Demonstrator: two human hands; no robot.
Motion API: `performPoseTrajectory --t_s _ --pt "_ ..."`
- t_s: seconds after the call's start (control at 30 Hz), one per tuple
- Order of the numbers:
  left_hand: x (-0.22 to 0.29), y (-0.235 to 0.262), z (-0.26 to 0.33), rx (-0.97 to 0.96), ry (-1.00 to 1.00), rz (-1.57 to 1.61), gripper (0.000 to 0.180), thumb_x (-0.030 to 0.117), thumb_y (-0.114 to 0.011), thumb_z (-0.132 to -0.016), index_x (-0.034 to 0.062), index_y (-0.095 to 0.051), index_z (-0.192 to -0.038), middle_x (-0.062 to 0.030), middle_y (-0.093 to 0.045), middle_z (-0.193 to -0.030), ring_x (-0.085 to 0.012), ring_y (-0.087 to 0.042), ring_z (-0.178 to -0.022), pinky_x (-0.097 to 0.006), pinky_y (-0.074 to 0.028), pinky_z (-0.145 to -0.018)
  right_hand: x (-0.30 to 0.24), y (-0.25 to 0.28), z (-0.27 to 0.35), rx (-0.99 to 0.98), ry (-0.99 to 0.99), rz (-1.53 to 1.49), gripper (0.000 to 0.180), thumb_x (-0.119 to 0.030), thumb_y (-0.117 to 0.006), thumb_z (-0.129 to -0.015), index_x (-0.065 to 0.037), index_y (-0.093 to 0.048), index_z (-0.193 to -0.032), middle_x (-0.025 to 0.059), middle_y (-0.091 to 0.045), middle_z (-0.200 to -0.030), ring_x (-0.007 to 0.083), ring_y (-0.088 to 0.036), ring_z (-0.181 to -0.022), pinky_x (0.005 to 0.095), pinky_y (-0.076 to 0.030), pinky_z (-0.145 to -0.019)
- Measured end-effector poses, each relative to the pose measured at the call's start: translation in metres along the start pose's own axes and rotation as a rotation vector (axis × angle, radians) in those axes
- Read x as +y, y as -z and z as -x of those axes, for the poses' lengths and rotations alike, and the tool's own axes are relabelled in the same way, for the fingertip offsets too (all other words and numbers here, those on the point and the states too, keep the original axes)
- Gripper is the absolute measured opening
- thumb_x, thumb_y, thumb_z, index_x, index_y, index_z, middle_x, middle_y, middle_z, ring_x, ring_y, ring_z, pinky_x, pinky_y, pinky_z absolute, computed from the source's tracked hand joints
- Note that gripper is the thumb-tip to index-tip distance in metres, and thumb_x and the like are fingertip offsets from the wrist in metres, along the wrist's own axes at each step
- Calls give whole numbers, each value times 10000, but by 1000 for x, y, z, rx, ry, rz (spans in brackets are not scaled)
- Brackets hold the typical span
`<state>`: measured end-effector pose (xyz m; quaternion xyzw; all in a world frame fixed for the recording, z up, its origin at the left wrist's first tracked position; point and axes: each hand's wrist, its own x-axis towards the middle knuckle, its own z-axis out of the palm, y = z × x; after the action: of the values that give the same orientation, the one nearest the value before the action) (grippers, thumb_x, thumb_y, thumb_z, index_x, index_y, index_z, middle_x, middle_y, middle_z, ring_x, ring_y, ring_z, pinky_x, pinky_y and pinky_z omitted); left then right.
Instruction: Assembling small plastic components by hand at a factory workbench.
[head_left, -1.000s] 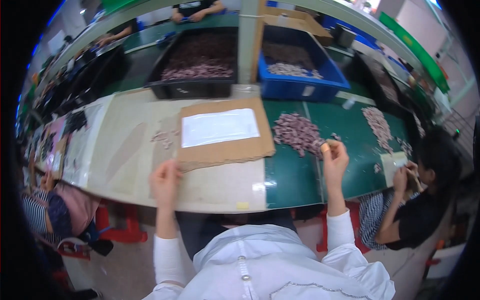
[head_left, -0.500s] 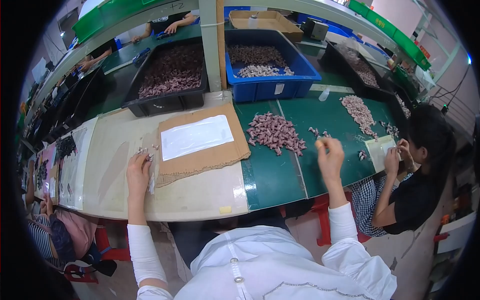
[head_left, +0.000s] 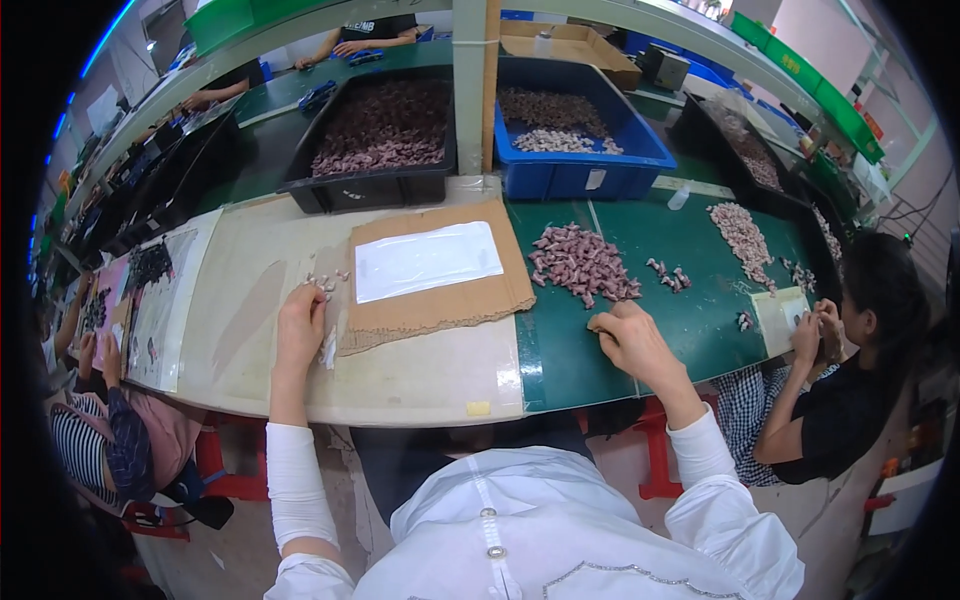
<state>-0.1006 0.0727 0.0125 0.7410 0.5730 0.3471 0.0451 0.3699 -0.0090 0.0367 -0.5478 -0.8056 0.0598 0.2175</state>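
Observation:
My left hand (head_left: 299, 328) rests on the cream-coloured board, its fingers drawn together beside a few small pale-and-mauve pieces (head_left: 326, 284); whether a piece is between the fingertips I cannot make out. Over the green mat, my right hand (head_left: 637, 345) has its thumb and fingers pinched just in front of a heap of small mauve pieces (head_left: 577, 262). Anything in that pinch is too small to tell. A little cluster of similar pieces (head_left: 668, 275) lies to the heap's right. Between my hands is a brown cardboard sheet (head_left: 440, 316) with a white sheet (head_left: 430, 260) on it.
Behind stand a black bin (head_left: 365, 190) of dark mauve pieces and a blue bin (head_left: 585, 178) of paler ones, parted by a post (head_left: 468, 90). Pale pieces (head_left: 740, 240) and a small bottle (head_left: 679, 198) lie right. A co-worker (head_left: 850, 370) sits close on my right.
My right hand has moved left and nearer to me, from beside the small cluster to the front of the heap. My left hand has stayed by the pale pieces. The whole view has shifted slightly.

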Motion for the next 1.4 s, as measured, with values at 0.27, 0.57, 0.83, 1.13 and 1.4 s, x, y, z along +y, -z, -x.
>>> performPoseTrajectory --t_s 0.27,0.57,0.83,1.13,1.4 --pt "11 3 16 -64 112 -61 264 -28 -517 -725 19 -645 -951 -192 -587 -904 -343 -590 -808 -403 -485 -721 -11 16 -2 -132 48 -36 163 -3 -617 -728 -21 -517 -856 171 -515 -809 351 -510 -815 420 -436 -710" --pt "-2 17 28 32 384 319 155 2 -681 -720 -18 -643 -869 -64 -617 -688 -109 -575 -602 -248 -482 -572 -12 -1 4 84 -9 -81 150 28 -575 -766 6 -556 -914 165 -558 -822 335 -534 -771 398 -446 -685" --pt "68 -11 51 90 636 1105 76 32 -636 -823 -8 -609 -882 -53 -628 -719 -87 -562 -566 -204 -453 -501 -60 -37 -47 264 -44 -565 116 -24 -614 -791 3 -632 -902 112 -619 -803 205 -593 -701 281 -465 -627" --pt "90 -32 62 48 617 1327 134 51 -574 -878 -27 -557 -986 -110 -637 -836 -125 -620 -679 -234 -527 -611 -116 -80 -165 213 244 -267 73 -24 -613 -766 -4 -621 -836 151 -612 -769 303 -584 -761 373 -455 -664" --pt "92 -33 64 15 577 1277 146 58 -573 -881 -37 -571 -992 -102 -639 -807 -123 -617 -674 -231 -521 -600 -121 -110 -183 141 331 -20 83 1 -594 -727 11 -629 -801 183 -619 -773 315 -573 -795 402 -467 -718"
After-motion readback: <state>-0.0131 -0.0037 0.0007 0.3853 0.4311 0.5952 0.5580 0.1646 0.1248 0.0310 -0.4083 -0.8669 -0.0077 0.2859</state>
